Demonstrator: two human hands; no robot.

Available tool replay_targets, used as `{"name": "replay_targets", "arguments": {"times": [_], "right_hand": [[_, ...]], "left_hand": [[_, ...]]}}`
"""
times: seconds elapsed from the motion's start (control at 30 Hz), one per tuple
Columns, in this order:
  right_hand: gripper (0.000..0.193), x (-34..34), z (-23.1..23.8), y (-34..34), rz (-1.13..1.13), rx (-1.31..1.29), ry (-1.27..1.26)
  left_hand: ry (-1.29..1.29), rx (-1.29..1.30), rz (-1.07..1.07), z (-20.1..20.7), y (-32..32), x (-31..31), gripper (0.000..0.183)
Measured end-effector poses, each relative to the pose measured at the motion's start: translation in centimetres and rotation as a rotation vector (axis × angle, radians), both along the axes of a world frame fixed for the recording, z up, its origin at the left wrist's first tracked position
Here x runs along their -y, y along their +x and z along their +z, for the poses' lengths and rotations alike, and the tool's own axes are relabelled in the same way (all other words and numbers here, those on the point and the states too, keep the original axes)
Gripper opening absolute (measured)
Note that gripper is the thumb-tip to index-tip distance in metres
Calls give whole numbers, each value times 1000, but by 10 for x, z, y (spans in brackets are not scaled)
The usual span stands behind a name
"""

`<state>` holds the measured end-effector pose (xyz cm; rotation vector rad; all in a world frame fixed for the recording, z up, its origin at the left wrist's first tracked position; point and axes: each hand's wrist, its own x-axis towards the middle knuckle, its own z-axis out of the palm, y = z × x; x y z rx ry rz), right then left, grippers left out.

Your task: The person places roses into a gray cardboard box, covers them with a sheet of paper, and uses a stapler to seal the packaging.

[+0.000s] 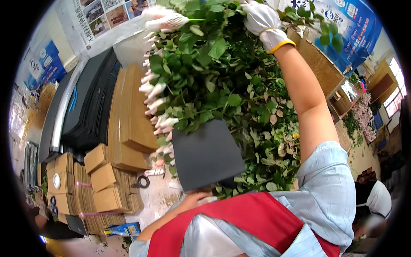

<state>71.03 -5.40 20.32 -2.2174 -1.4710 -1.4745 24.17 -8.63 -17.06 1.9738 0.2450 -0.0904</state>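
A big bunch of roses (205, 81) lies across the bench in front of me, leafy stems to the right. Its buds (153, 92), wrapped in white net sleeves, point left. My left hand (165, 19), in a white glove, is at the top left of the bunch, closed on a single green stem. My right hand (262, 18), also in a white glove with a yellow cuff, is closed on the leafy stems at the top. A dark grey sheet (206, 154) lies over the near end of the bunch, close to my red apron.
Stacks of flat brown cardboard (128, 115) and folded boxes (102, 180) fill the left, beside a pile of black sheets (90, 107). Black-handled scissors (143, 181) lie on the bench. Fallen leaves (274, 154) are heaped at the right. Another person (376, 201) is at the lower right.
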Motion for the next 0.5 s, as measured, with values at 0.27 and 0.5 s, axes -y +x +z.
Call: {"name": "replay_targets", "arguments": {"times": [0.27, 0.5], "right_hand": [[19, 0, -99, -43, -2, -493, -217], [63, 36, -52, -51, -196, -564, -845]], "left_hand": [[98, 144, -55, -6, 4, -3, 36], [108, 160, 37, -2, 5, -1, 37]]}}
